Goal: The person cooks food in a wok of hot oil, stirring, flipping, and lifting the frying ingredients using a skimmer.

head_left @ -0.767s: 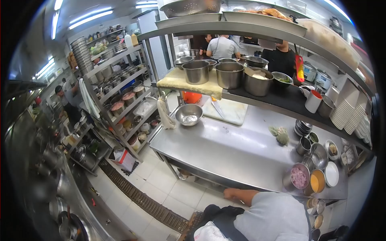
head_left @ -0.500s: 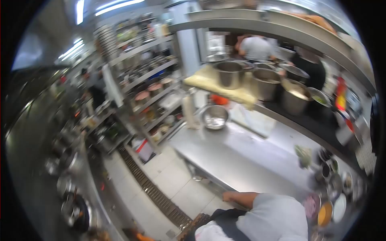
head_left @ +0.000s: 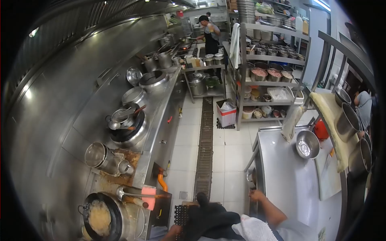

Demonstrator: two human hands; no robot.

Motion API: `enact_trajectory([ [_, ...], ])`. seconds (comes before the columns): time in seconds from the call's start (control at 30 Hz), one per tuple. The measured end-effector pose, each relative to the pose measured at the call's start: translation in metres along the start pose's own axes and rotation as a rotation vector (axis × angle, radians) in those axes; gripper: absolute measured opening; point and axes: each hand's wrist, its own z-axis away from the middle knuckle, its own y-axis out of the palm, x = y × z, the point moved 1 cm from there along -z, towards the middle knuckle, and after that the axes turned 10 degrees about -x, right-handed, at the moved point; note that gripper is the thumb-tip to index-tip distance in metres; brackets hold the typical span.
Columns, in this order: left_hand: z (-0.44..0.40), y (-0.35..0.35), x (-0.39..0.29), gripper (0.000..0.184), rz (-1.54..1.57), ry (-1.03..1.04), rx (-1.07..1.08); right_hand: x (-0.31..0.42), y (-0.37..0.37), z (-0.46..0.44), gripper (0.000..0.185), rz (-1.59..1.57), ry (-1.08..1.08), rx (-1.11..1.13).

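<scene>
My right hand is beside the front edge of the steel worktable, its fingers curled and no object visible in them. At the bottom edge, my left hand is low beside my dark apron, small and partly cut off, so its fingers are unclear. Left of it on the stove, a black wok holds bubbling, pale yellow-brown contents. A ladle lies by the wok, across a pink cloth. A white towel lies over my front.
A floor drain grate runs along the aisle. More woks and strainers line the stove. Ahead stand a shelf rack, a bin and a co-worker. A steel bowl sits on the worktable.
My view has swung left from the worktable to the aisle and stove. The wok and my left hand have come into sight. My right hand stays near the table edge.
</scene>
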Motion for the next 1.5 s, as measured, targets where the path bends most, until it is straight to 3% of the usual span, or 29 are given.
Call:
enact_trajectory([
  [0.07,-0.031,-0.018,-0.006,0.038,-0.078,0.109,-0.15,0.011,-0.002,0.003,0.044,-0.164,0.187,0.059],
  [0.13,-0.07,-0.033,-0.017,0.035,0.189,-0.173,-0.427,-0.071,0.076,-0.041,0.052,0.166,-0.488,-0.298],
  [0.17,-0.086,-0.045,-0.013,0.041,0.097,0.008,-0.397,-0.037,0.047,-0.024,0.05,0.022,-0.239,-0.149],
  [0.23,-0.135,-0.065,-0.011,0.04,0.049,0.061,-0.437,0.037,-0.019,0.018,0.046,-0.215,0.327,0.025],
  [0.27,-0.162,-0.075,-0.017,0.039,0.001,0.104,-0.485,0.035,-0.026,0.015,0.046,-0.207,0.335,0.008],
  [0.33,-0.223,-0.107,-0.024,0.042,0.359,-0.286,-0.231,0.041,-0.024,0.023,0.046,-0.472,0.514,0.073],
  [0.4,-0.274,-0.157,-0.033,0.045,0.478,-0.315,-0.102,0.053,-0.046,0.035,0.042,-0.105,0.287,-0.051],
  [0.43,-0.313,-0.174,-0.025,0.046,0.31,-0.153,-0.205,0.016,-0.02,0.019,0.037,-0.058,0.189,-0.031],
  [0.47,-0.338,-0.201,-0.024,0.047,0.122,-0.012,-0.328,0.036,-0.027,0.017,0.037,-0.057,0.206,-0.043],
  [0.53,-0.384,-0.236,-0.012,0.049,0.195,0.077,-0.419,0.067,-0.025,0.033,0.033,0.023,0.607,-0.083],
  [0.57,-0.397,-0.261,-0.007,0.048,0.303,0.034,-0.409,-0.024,0.047,0.006,0.036,-0.05,0.357,-0.06],
  [0.6,-0.401,-0.286,-0.003,0.047,0.407,-0.014,-0.395,-0.016,0.047,0.001,0.036,-0.059,0.372,-0.059],
  [0.7,-0.41,-0.348,0.015,0.047,0.457,-0.108,-0.28,0.037,0.003,-0.019,0.039,0.362,0.134,0.488],
  [0.73,-0.408,-0.357,0.025,0.047,0.449,-0.108,-0.277,0.063,-0.015,-0.022,0.039,0.261,0.419,0.363],
  [0.8,-0.41,-0.374,0.047,0.05,0.336,-0.089,-0.352,0.164,-0.085,-0.021,0.039,-0.049,0.916,-0.105],
  [0.83,-0.415,-0.372,0.063,0.051,0.278,-0.101,-0.365,0.159,-0.081,-0.033,0.039,-0.061,0.916,-0.102],
  [0.9,-0.413,-0.358,0.094,0.053,0.24,-0.14,-0.391,0.136,-0.081,-0.071,0.037,-0.111,0.701,-0.024],
  [0.93,-0.409,-0.351,0.105,0.053,0.282,-0.259,-0.312,0.131,-0.077,-0.089,0.037,-0.14,0.596,0.011],
  [1.03,-0.384,-0.324,0.124,0.052,0.487,-0.531,-0.107,0.121,-0.08,-0.143,0.036,-0.103,0.513,-0.048],
  [1.07,-0.378,-0.316,0.126,0.049,0.5,-0.536,-0.084,0.111,-0.078,-0.161,0.036,-0.108,0.521,-0.047],
  [1.1,-0.364,-0.305,0.127,0.046,0.518,-0.551,-0.058,0.1,-0.071,-0.179,0.037,-0.288,0.581,-0.045],
  [1.13,-0.36,-0.3,0.129,0.043,0.295,-0.294,-0.023,0.095,-0.07,-0.194,0.037,-0.467,0.633,-0.046],
  [1.17,-0.358,-0.295,0.133,0.041,0.073,-0.039,0.008,0.099,-0.08,-0.207,0.037,-0.441,0.643,0.008],
  [1.23,-0.352,-0.281,0.12,0.038,-0.048,0.117,-0.05,0.098,-0.087,-0.238,0.039,-0.306,0.599,0.123],
  [1.27,-0.356,-0.281,0.117,0.038,0.035,0.063,-0.044,0.095,-0.087,-0.255,0.04,-0.172,0.564,0.231],
  [1.3,-0.363,-0.288,0.115,0.039,0.123,-0.019,-0.034,0.089,-0.081,-0.269,0.04,-0.292,0.718,0.276],
  [1.4,-0.392,-0.325,0.11,0.039,0.233,-0.145,-0.059,-0.012,-0.032,-0.342,0.036,-0.261,0.215,0.588],
  [1.43,-0.404,-0.342,0.111,0.04,0.252,-0.177,-0.076,-0.006,-0.027,-0.38,0.05,-0.002,0.266,0.602],
  [1.5,-0.427,-0.384,0.11,0.04,0.296,-0.242,-0.12,0.0,-0.039,-0.426,0.052,-0.124,0.281,0.543],
])
